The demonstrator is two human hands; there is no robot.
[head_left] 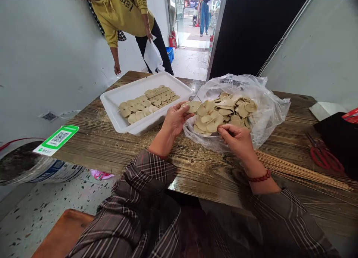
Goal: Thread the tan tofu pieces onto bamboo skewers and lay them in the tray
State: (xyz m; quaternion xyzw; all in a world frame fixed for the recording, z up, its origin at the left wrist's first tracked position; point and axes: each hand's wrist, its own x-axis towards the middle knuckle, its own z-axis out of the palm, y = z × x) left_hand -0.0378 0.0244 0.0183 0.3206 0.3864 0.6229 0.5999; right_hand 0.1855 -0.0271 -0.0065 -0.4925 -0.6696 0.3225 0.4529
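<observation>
My left hand [176,119] is closed on a thin beige round slice [193,106], which looks threaded on a thin skewer. My right hand [237,139] pinches the lower edge of another beige slice [214,123] at the near side of a heap. That heap of loose slices [232,108] lies in an open clear plastic bag [270,105]. Left of the bag stands a white tray [119,128], holding rows of skewered slices [137,104]. A bundle of bare bamboo skewers [304,170] rests to the right of my right hand.
Red-handled scissors [326,157] lie at the right of the wooden table [112,149]. A green QR-code card [57,139] sits at its left edge, above a bucket [53,172]. Beyond the table, a person in a yellow hoodie [125,11] leans over, holding a white bag [153,56].
</observation>
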